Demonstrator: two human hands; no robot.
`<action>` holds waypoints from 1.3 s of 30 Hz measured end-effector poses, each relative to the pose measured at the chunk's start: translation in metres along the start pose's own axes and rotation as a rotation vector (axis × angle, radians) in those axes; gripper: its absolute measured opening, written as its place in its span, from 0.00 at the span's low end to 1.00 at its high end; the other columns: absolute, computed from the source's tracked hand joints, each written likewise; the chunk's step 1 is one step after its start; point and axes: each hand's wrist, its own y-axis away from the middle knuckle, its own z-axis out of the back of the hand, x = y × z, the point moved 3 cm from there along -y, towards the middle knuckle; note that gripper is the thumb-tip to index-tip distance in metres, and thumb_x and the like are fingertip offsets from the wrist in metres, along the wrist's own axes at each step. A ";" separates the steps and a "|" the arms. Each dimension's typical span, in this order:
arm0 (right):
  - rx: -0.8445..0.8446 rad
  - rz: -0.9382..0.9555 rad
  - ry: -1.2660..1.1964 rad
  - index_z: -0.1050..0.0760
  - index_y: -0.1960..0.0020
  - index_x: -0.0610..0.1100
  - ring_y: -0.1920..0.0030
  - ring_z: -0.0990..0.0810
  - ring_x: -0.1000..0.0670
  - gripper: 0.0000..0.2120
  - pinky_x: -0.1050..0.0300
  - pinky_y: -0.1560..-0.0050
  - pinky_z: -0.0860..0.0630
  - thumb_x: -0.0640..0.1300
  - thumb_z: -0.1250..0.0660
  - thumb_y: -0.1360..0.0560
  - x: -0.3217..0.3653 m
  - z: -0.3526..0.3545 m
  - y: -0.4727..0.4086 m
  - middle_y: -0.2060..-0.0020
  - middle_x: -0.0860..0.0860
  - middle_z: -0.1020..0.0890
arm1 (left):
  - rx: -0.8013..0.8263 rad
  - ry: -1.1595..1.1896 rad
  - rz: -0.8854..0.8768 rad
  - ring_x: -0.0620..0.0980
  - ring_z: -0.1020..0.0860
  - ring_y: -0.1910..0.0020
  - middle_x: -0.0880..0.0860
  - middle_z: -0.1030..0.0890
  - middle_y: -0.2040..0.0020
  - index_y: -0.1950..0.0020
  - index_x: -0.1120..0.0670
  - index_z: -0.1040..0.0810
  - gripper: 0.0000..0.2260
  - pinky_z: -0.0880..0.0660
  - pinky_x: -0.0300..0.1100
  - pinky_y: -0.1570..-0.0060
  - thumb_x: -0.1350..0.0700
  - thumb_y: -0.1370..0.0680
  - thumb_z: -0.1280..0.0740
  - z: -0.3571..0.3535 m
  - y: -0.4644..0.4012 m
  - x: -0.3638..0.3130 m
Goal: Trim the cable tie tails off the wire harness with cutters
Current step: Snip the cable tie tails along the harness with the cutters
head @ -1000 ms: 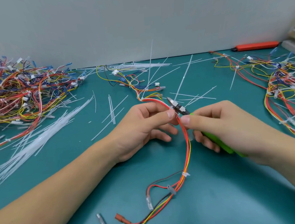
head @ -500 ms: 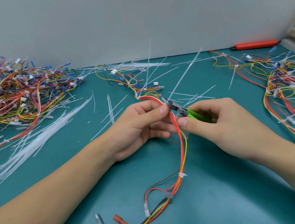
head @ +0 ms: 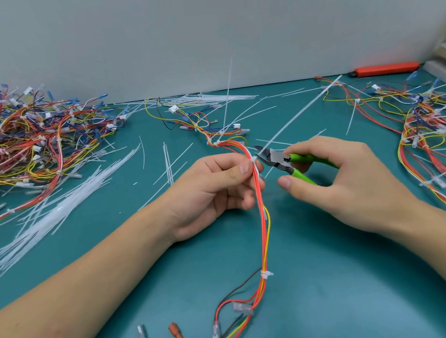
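My left hand [head: 212, 188] pinches a wire harness [head: 262, 232] of red, orange and yellow wires between thumb and fingers, just below a white cable tie [head: 253, 160]. That tie's long white tail [head: 300, 112] runs up and to the right. My right hand [head: 347, 182] grips green-handled cutters [head: 283, 161]. Their metal jaws are spread open at the base of the tail, right beside the tie head. A second tie [head: 264, 274] lower on the harness shows only a short stub. The harness ends in terminals near the front edge.
A large heap of finished-looking harnesses [head: 25, 143] lies at the left, more harnesses [head: 428, 129] at the right. Loose white ties and cut tails [head: 58, 210] are scattered over the teal mat [head: 335, 293]. An orange utility knife [head: 385, 69] lies against the back wall.
My right hand has turned the cutters and opened their jaws beside the tie head. The long tail has swung up to the right; the harness has shifted slightly.
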 end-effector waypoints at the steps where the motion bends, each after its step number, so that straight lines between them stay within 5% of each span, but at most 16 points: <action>1: 0.006 0.007 -0.001 0.18 0.45 0.54 0.49 0.18 0.52 0.14 0.66 0.45 0.27 0.55 0.25 0.29 0.000 0.000 0.000 0.55 0.57 0.17 | 0.007 -0.001 0.002 0.48 0.21 0.68 0.53 0.16 0.59 0.53 0.53 0.16 0.06 0.23 0.42 0.59 0.55 0.22 0.33 0.000 0.000 0.000; 5: 0.020 0.031 0.017 0.17 0.44 0.52 0.50 0.19 0.51 0.14 0.60 0.47 0.26 0.55 0.25 0.28 -0.002 -0.001 0.000 0.56 0.56 0.17 | 0.017 -0.014 -0.001 0.48 0.22 0.68 0.53 0.16 0.59 0.52 0.54 0.17 0.06 0.23 0.39 0.61 0.56 0.21 0.33 0.001 0.000 0.001; 12: 0.025 0.093 0.071 0.17 0.44 0.50 0.52 0.20 0.52 0.16 0.68 0.50 0.29 0.57 0.26 0.27 -0.002 0.000 0.000 0.57 0.57 0.18 | 0.034 -0.023 0.013 0.47 0.23 0.70 0.55 0.17 0.61 0.47 0.63 0.22 0.10 0.24 0.38 0.63 0.56 0.22 0.30 0.004 -0.001 0.002; 23: 0.072 0.057 0.023 0.18 0.45 0.51 0.51 0.19 0.50 0.15 0.49 0.48 0.25 0.57 0.26 0.27 -0.005 -0.004 0.001 0.57 0.56 0.17 | 0.066 -0.062 -0.002 0.47 0.26 0.71 0.54 0.18 0.62 0.54 0.57 0.17 0.05 0.26 0.35 0.65 0.57 0.22 0.30 0.003 0.000 0.002; 34: 0.147 0.047 0.003 0.19 0.53 0.49 0.65 0.27 0.51 0.11 0.63 0.64 0.31 0.57 0.28 0.25 -0.002 -0.004 -0.001 0.66 0.52 0.23 | 0.088 -0.069 -0.002 0.45 0.30 0.72 0.53 0.20 0.64 0.61 0.54 0.16 0.07 0.31 0.35 0.64 0.57 0.23 0.31 0.000 0.001 -0.001; 39: 0.151 0.064 0.057 0.20 0.56 0.48 0.68 0.31 0.54 0.15 0.68 0.67 0.36 0.59 0.27 0.24 0.001 0.001 -0.003 0.68 0.53 0.27 | 0.055 -0.057 0.011 0.45 0.30 0.72 0.53 0.20 0.64 0.54 0.58 0.16 0.07 0.33 0.39 0.63 0.59 0.22 0.33 0.002 0.000 0.001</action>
